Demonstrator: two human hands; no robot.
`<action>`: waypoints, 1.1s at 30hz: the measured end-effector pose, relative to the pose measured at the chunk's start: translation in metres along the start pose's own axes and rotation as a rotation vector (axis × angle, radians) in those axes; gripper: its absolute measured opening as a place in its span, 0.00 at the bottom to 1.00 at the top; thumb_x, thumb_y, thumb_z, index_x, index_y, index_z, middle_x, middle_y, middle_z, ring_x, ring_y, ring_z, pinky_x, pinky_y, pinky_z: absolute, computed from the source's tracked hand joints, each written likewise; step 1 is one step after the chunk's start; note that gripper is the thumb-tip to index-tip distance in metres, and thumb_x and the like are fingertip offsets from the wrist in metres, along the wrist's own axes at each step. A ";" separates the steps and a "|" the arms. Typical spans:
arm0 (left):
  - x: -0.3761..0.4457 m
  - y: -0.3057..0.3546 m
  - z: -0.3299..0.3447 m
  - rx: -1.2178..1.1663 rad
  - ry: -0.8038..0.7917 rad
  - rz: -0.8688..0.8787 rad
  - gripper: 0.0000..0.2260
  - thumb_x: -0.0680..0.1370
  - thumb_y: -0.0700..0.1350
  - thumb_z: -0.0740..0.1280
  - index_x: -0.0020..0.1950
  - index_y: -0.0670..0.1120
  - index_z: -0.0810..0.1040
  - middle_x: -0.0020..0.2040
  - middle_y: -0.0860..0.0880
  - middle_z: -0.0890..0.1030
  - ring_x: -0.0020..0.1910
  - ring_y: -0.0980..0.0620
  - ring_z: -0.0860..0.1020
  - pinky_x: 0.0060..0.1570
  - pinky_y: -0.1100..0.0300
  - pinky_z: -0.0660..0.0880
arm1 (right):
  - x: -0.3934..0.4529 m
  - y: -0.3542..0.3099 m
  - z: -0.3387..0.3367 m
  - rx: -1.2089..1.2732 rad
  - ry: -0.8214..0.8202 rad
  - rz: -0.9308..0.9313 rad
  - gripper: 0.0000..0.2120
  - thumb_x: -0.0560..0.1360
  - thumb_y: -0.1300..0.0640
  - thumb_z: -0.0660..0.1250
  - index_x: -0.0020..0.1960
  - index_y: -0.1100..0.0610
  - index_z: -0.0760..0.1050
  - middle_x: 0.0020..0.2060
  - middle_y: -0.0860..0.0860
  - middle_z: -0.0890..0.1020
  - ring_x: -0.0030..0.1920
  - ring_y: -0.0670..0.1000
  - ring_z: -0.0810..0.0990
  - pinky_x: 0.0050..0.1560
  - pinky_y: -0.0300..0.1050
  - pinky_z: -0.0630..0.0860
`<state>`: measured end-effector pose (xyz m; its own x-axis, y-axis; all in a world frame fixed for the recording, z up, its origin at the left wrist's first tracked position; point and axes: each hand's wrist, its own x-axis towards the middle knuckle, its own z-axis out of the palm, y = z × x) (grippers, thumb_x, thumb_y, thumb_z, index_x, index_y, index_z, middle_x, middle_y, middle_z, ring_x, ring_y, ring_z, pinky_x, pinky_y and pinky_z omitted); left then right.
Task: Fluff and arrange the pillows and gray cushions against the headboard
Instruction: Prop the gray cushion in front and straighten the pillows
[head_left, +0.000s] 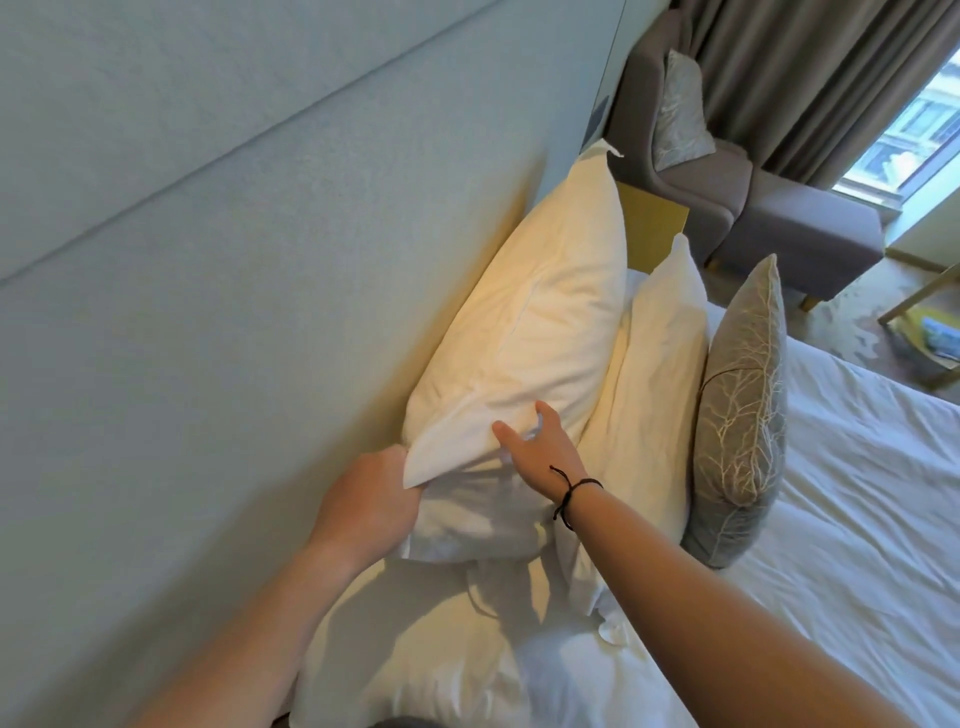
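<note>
Pale padded headboard (218, 218) fills the left of the view, and the bed's white sheet (857, 467) spreads away from it to the right. Standing directly against the headboard is a large white pillow (540, 312), upright on its long edge. Left hand (369, 499) sits at the pillow's near lower corner, on the headboard side; its fingertips are hidden behind the fabric, so the grip cannot be told for certain. Right hand (540, 441) is at the same near end on the side away from the headboard, fingers curled into the pillowcase with the thumb laid on the face; a black cord bracelet (571, 493) circles its wrist. The two hands lie close together with the pillow's corner between them. A second white pillow (660, 374) stands touching the first on the side away from the headboard, and a gray cushion (743, 410) with a pale branching pattern leans against that second pillow, farther out again. More white bedding (467, 649) lies flat beside the headboard, under the forearms. Beyond the headboard's far end are a gray armchair (769, 208) holding another patterned cushion (680, 109), gray curtains (810, 78) and a window (919, 130).
</note>
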<state>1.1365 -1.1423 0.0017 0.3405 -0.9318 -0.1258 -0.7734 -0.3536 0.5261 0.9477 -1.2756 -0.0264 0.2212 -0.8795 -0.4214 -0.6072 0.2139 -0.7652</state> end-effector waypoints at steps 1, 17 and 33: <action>-0.001 -0.004 -0.005 0.023 0.016 0.001 0.15 0.75 0.55 0.64 0.34 0.50 0.66 0.33 0.52 0.75 0.34 0.43 0.76 0.27 0.57 0.63 | 0.001 -0.003 0.001 -0.013 -0.010 -0.017 0.44 0.70 0.32 0.65 0.78 0.48 0.50 0.76 0.50 0.60 0.74 0.54 0.62 0.65 0.49 0.66; 0.026 0.021 -0.014 -0.179 -0.086 -0.254 0.25 0.68 0.73 0.64 0.39 0.50 0.71 0.35 0.56 0.75 0.32 0.55 0.74 0.29 0.59 0.65 | -0.008 0.001 -0.015 -0.083 -0.121 -0.077 0.43 0.70 0.35 0.66 0.78 0.47 0.51 0.76 0.49 0.62 0.73 0.54 0.65 0.66 0.50 0.67; 0.047 0.014 -0.017 0.236 0.087 -0.191 0.12 0.81 0.52 0.57 0.40 0.49 0.65 0.44 0.44 0.79 0.45 0.39 0.77 0.39 0.53 0.69 | 0.025 -0.001 -0.037 0.006 -0.057 -0.138 0.35 0.75 0.42 0.66 0.77 0.46 0.56 0.75 0.47 0.64 0.72 0.51 0.66 0.63 0.44 0.66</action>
<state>1.1503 -1.1897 0.0172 0.5278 -0.8400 -0.1258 -0.7906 -0.5400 0.2888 0.9258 -1.3131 -0.0180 0.3453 -0.8753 -0.3386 -0.5633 0.0952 -0.8207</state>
